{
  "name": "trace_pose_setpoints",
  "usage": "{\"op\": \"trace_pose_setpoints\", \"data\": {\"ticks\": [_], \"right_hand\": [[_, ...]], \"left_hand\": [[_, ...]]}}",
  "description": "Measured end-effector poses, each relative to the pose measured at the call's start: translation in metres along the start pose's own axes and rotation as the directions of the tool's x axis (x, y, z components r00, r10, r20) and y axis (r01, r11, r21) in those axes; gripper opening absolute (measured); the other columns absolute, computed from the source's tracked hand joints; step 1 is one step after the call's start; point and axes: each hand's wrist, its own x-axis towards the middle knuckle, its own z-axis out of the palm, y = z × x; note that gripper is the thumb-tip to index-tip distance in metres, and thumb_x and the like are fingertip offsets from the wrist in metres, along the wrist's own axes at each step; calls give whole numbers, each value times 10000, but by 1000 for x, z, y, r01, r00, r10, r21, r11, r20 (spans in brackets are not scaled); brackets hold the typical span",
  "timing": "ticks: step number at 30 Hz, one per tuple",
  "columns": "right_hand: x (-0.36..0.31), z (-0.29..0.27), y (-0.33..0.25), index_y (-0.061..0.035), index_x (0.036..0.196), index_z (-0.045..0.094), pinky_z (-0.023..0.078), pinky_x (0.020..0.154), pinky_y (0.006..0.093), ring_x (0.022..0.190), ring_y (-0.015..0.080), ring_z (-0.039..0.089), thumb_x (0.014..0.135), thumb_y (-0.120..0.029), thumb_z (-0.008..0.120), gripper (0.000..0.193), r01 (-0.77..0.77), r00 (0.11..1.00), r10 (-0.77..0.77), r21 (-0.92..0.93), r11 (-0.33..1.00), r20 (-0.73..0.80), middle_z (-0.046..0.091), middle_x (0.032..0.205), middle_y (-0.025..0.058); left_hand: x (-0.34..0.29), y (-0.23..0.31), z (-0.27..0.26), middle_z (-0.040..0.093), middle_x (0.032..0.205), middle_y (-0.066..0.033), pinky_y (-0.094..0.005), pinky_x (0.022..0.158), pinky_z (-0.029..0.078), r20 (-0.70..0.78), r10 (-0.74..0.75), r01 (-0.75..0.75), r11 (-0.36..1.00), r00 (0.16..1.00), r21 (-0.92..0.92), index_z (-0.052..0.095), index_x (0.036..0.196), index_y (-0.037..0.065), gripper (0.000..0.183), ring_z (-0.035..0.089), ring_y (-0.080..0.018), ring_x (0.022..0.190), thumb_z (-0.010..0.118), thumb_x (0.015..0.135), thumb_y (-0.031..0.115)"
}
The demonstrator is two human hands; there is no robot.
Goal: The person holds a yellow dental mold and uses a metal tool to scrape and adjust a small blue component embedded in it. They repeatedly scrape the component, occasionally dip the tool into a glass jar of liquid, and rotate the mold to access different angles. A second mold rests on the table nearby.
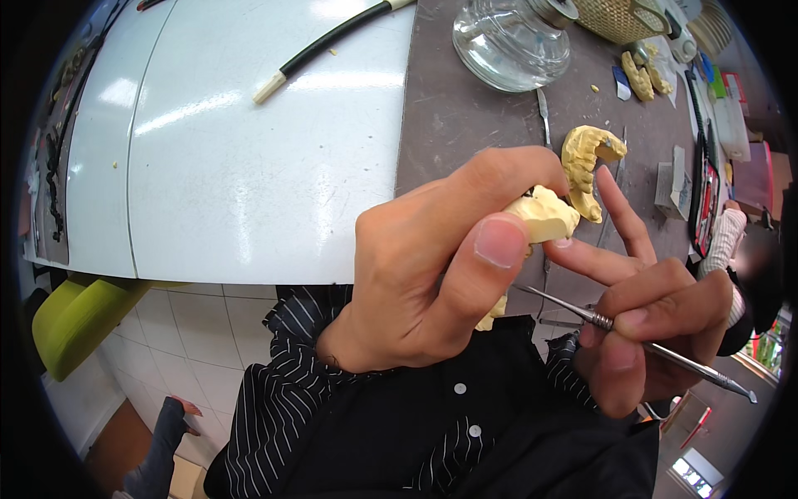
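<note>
Left hand (pixel 436 258) pinches yellow cast (pixel 549 219): likely light, stiff, brittle; best held by thicker body. Right hand (pixel 661 328) grips slim metal tool (pixel 682 358).

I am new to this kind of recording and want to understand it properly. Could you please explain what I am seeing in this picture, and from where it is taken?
Of course. There is no machine here: these are a person's own bare hands, seen by a wide camera worn on the head and looking down. Its round lens makes straight edges bend near the rim.

The left hand pinches a pale yellow cast, partly hidden by the fingers. The right hand holds a thin metal tool, its narrow tip pointing toward the left hand.

On the grey-brown surface lie a curved yellow cast, a clear glass vessel and a small metal spatula. On the white surface lies a black rod with pale ends.
</note>
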Motion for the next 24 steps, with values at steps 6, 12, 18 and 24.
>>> {"op": "trace_pose_setpoints", "data": {"ticks": [6, 12, 18, 24], "right_hand": [[-1, 1, 0, -40, 850, 360, 193, 901, 697, 748, 361, 627, 752, -38, 445, 130, -1, 1000, 0, -36, 999, -20, 439, 560, 40], [-1, 2, 0, -39, 850, 361, 195, 900, 697, 747, 359, 628, 768, -56, 448, 121, -15, 1000, 14, -20, 1000, -28, 436, 547, 38], [-2, 4, -3, -41, 852, 361, 193, 901, 697, 749, 356, 628, 777, -62, 450, 119, -31, 998, 30, -14, 999, -60, 434, 540, 36], [-1, 3, -3, -39, 854, 358, 198, 899, 696, 750, 355, 628, 781, -63, 447, 118, -12, 1000, 11, -35, 999, -24, 435, 541, 36]], "left_hand": [[0, -2, 3, 555, 887, -102, -241, 586, 357, -17, 23, -23, 999, 1000, -45, 536, 916, -20, 540, 469, -109, 659, 202, 876, 402], [-1, -3, 2, 557, 892, -101, -244, 597, 363, -14, 21, -21, 1000, 1000, -21, 536, 924, -12, 538, 479, -115, 674, 200, 876, 404], [-1, -1, 1, 557, 893, -100, -243, 606, 367, -7, 8, -8, 999, 1000, -32, 538, 924, -9, 536, 484, -118, 686, 199, 876, 404], [-2, 0, 0, 556, 892, -98, -244, 593, 361, -20, 13, -13, 999, 1000, -29, 539, 916, -11, 538, 476, -115, 671, 199, 876, 404]]}}
